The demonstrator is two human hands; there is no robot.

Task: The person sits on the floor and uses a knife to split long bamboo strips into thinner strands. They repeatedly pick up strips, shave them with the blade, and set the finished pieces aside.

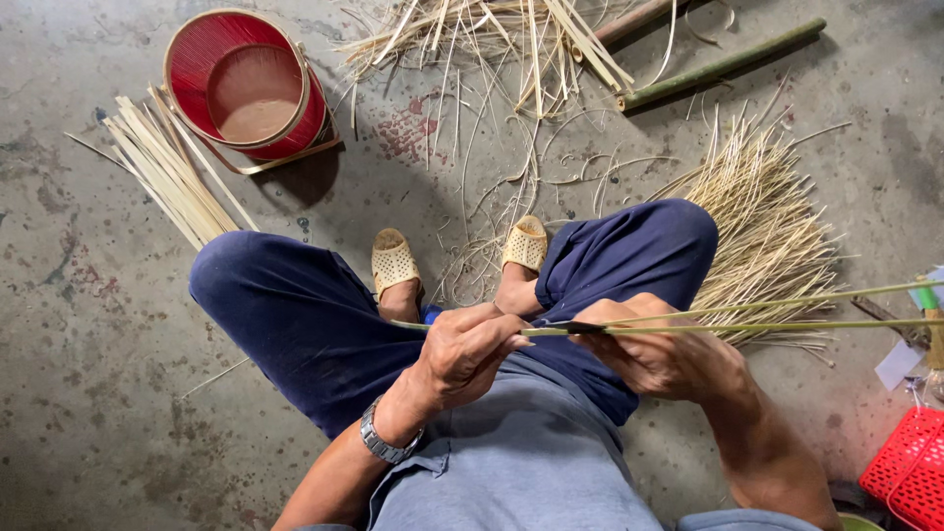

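Your two hands meet on a bamboo strip at mid-frame, above your lap.

The bamboo strip (747, 315) runs level, its long axis reaching from your hands to the right edge, split there into two thin green lengths. Your left hand (462, 354) is closed around its near end. Your right hand (669, 359) is clamped on a dark blade (575, 327) set into the split, just beside the left fingers. A red bucket (246, 88) sits upper left; cut slivers (767, 226) fan out behind your right knee.
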